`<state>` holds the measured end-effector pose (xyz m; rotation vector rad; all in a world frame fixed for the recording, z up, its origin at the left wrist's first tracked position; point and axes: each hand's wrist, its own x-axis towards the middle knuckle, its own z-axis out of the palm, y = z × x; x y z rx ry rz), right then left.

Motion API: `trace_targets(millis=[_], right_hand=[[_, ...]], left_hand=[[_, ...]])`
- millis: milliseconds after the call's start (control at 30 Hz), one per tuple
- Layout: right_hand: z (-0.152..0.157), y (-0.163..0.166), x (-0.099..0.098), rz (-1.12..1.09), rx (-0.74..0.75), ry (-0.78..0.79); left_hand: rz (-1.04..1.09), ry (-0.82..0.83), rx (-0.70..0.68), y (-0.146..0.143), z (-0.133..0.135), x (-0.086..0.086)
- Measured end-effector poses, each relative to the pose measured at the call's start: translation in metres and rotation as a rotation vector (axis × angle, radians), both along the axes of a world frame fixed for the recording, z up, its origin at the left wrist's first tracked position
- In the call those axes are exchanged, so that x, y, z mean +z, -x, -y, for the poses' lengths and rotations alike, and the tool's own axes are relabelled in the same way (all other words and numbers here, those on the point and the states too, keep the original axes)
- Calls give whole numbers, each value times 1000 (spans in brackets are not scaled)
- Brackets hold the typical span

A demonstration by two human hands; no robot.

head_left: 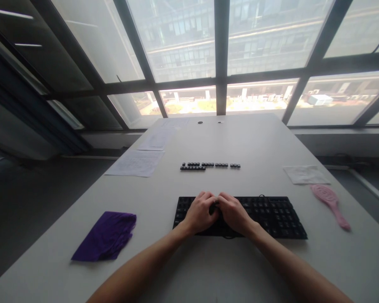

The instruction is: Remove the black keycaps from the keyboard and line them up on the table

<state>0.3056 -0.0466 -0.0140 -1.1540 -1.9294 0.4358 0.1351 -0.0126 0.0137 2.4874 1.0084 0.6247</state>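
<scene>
A black keyboard (271,216) lies flat on the white table in front of me. Over its left-middle part, my left hand (201,213) and my right hand (233,212) meet with curled fingers, fingertips together near the top row. A small dark bit shows between the fingertips, too small to name; the hands hide the keys beneath. Beyond the keyboard, loose black keycaps (192,168) stand in a short row, with a longer, broken row of keycaps (221,165) just behind it.
A folded purple cloth (105,235) lies at the left, and paper sheets (135,163) lie farther back. To the right are a pink hairbrush (330,202) and a white tissue packet (306,174). Windows rise behind the table (240,139).
</scene>
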Motion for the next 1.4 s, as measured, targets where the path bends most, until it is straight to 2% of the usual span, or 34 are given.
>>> trace_targets(millis=[300, 467, 800, 1100, 1300, 1400], right_hand=[[-3, -5, 11, -310, -87, 150], [-5, -6, 10, -321, -114, 167], [-1, -5, 12, -297, -37, 115], [-5, -2, 3, -68, -7, 15], [-5, -4, 5, -255, -37, 86], [-6, -7, 5, -360, -108, 148]], left_hand=[[16, 31, 9, 1, -6, -8], [6, 10, 13, 0, -5, -6], [-39, -31, 14, -1, -4, -8], [-51, -56, 19, -1, -6, -13], [-53, -34, 4, 0, -6, -9], [-12, -4, -7, 0, -7, -9]])
